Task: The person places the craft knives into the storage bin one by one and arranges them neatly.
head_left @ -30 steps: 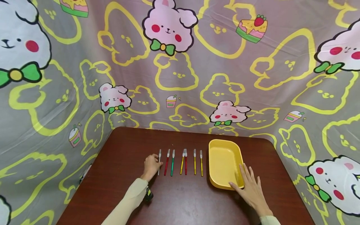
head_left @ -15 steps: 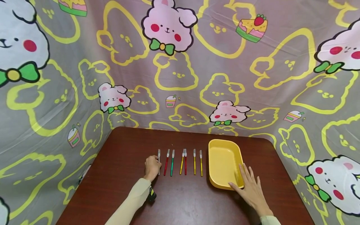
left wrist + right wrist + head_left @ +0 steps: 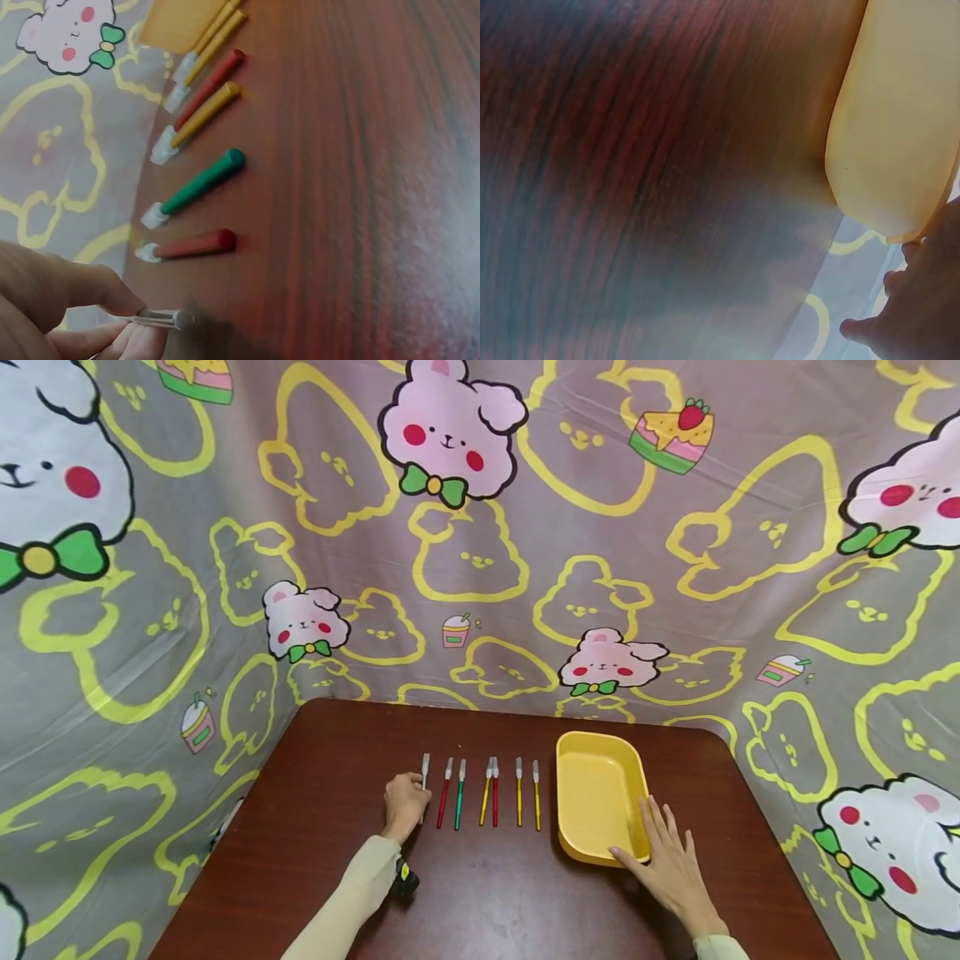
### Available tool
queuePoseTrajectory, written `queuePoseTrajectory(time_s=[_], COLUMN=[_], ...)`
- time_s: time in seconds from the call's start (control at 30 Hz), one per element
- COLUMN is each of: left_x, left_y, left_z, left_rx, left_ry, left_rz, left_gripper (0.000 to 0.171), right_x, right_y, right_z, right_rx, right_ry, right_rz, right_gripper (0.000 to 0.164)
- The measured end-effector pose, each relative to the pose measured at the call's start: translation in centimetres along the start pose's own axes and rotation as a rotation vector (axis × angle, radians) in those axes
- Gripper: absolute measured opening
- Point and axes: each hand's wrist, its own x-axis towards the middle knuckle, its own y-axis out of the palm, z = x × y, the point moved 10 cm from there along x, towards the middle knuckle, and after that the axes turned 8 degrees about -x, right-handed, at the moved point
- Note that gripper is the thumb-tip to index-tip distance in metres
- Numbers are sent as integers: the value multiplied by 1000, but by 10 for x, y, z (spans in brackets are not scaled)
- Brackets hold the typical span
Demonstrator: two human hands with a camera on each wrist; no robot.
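Observation:
My left hand [image 3: 405, 802] pinches a slim silver pen-shaped tool [image 3: 425, 765] with a pale cap at its far end. In the left wrist view, thumb and fingers hold this silver tool [image 3: 169, 319] along its shaft, its round butt end pointing right. Beside it lie a red one [image 3: 444, 800] and a green one [image 3: 459, 802], both with clear caps. My right hand [image 3: 671, 868] is spread at the near right corner of a yellow plastic tray [image 3: 597, 797], thumb and fingers at the rim. The right wrist view shows that hand [image 3: 922, 300] touching the tray's edge.
Further right in the row lie a crossed yellow and red pair [image 3: 491, 793], then two yellow ones [image 3: 520, 797] left of the tray. All rest on a dark brown table [image 3: 480, 902]. A patterned cloth [image 3: 480, 568] hangs behind and at both sides.
The left fingers have closed on the silver tool, and its capped end has shifted slightly up in the head view. The right hand and the tray have stayed in place.

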Motion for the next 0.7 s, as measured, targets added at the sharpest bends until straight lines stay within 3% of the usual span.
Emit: queuePoseTrajectory(time_s=[0.2,0.4,0.7], left_x=[-1,-4,-15], left_y=[-2,3,19], left_z=[-20,-46,-61], left_rx=[-34,-36,-50], left_ry=[17,78,110], left_rz=[-16,-33,-1], left_gripper=[28,29,27], right_x=[0,0,-1], right_y=[0,-1,0], right_z=[-1,0,1], right_rx=[-5,-14,-36], right_ry=[10,14,-5], right_rz=[3,4,4], right_gripper=[107,108,103])
